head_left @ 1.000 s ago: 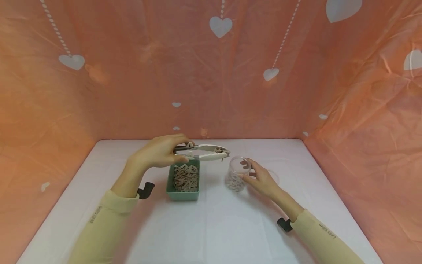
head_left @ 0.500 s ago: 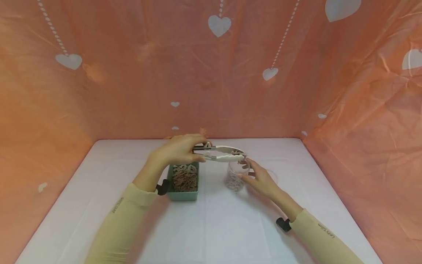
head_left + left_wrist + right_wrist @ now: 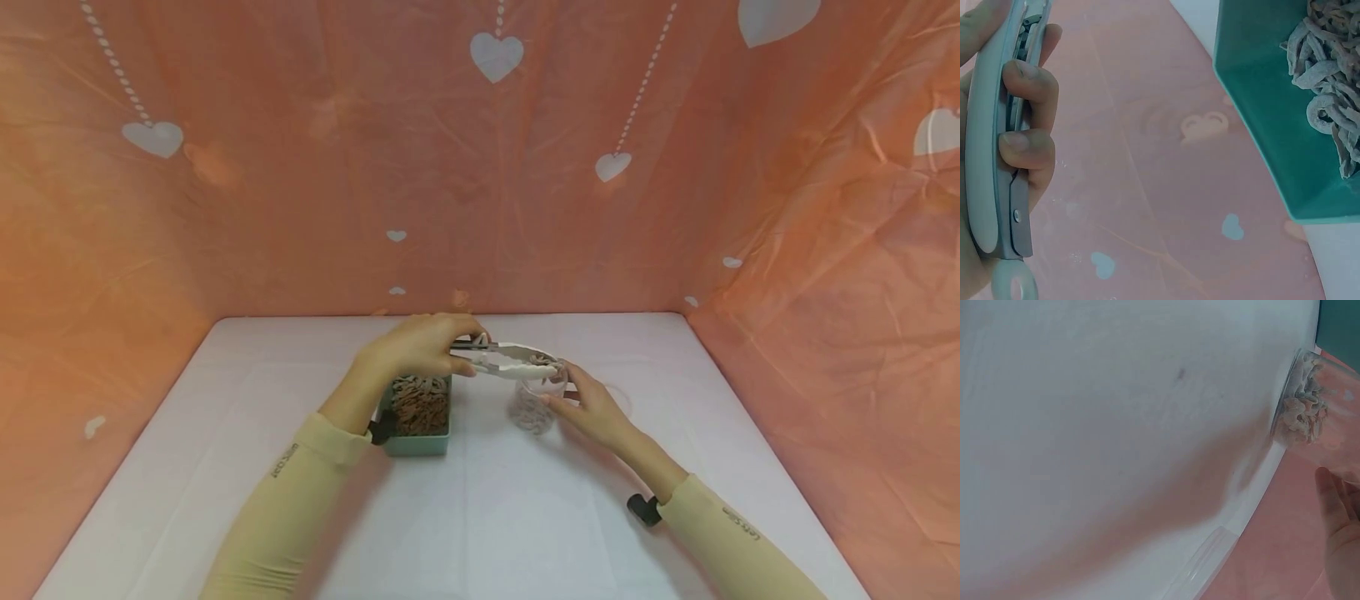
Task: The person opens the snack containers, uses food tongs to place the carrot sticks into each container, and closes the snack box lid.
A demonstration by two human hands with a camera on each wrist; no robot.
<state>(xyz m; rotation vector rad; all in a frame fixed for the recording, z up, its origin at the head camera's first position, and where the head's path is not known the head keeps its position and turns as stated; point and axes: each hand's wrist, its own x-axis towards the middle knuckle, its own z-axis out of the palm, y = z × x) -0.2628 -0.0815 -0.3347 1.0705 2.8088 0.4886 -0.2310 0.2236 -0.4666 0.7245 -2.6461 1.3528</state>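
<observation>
My left hand [image 3: 420, 347] grips a pair of tongs [image 3: 525, 373] with white tips, fingers curled round the handles in the left wrist view. Between the tips sits a small bunch of brownish-grey dried strips [image 3: 546, 362], right over the mouth of a clear jar [image 3: 534, 410]. With thumb and fingers about its upper side, my right hand [image 3: 596, 410] holds the jar upright on the table. Similar dried pieces [image 3: 1305, 403] fill its lower part. A green bin [image 3: 417, 447] full of the same strips stands left of the jar, partly covered by my left wrist.
A clear round lid [image 3: 1207, 559] lies on the white table [image 3: 525, 517], to the right of the jar. Pink-orange cloth [image 3: 360, 192] with white hearts hangs behind the table and along both sides. Black wrist cameras [image 3: 645, 509] jut out below the sleeves.
My left hand has carried the tongs and strips to the right, away from above the bin, then slightly down to the jar's mouth. The right hand and jar have stayed in place.
</observation>
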